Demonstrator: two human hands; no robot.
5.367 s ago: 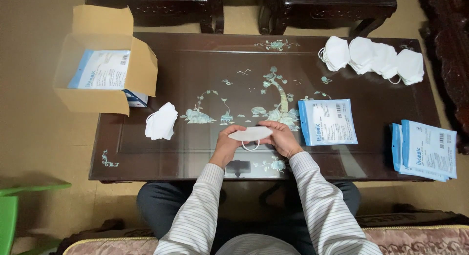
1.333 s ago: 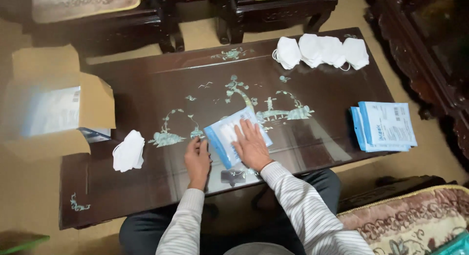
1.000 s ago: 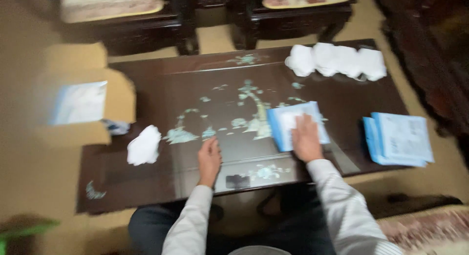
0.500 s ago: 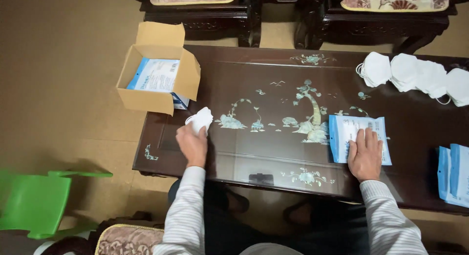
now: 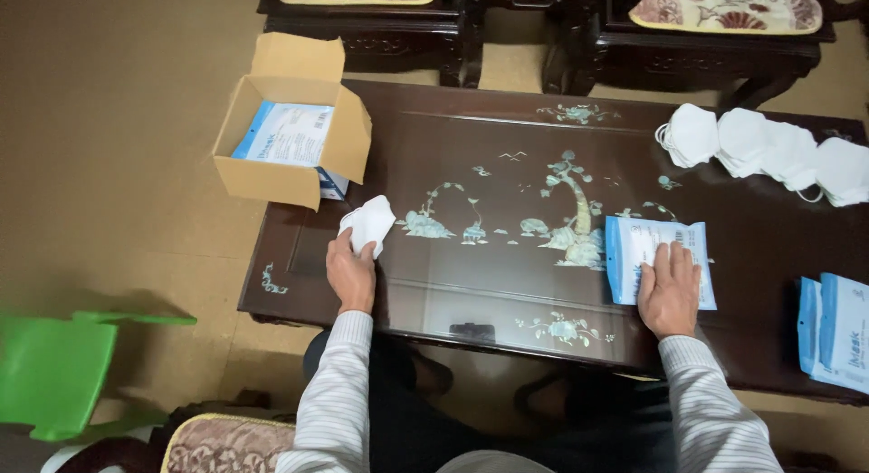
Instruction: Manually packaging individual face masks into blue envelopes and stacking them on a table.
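My left hand (image 5: 351,272) rests on a small stack of white sheets (image 5: 368,223) at the left of the dark inlaid table (image 5: 507,256), fingers laid over its near edge. My right hand (image 5: 671,289) lies flat on a blue-and-white mask pouch (image 5: 654,255) at the right. A row of white folded face masks (image 5: 769,153) lies at the far right corner. More blue pouches (image 5: 837,331) are stacked at the right edge.
An open cardboard box (image 5: 288,156) holding blue-and-white packs sits on the table's far left corner. Dark wooden chairs with patterned cushions (image 5: 724,7) stand behind the table. A green plastic chair (image 5: 54,369) is on the floor at the left.
My right hand slid the pouch to the right and stays flat on it. My left hand reached left onto the white sheets. The view swung left.
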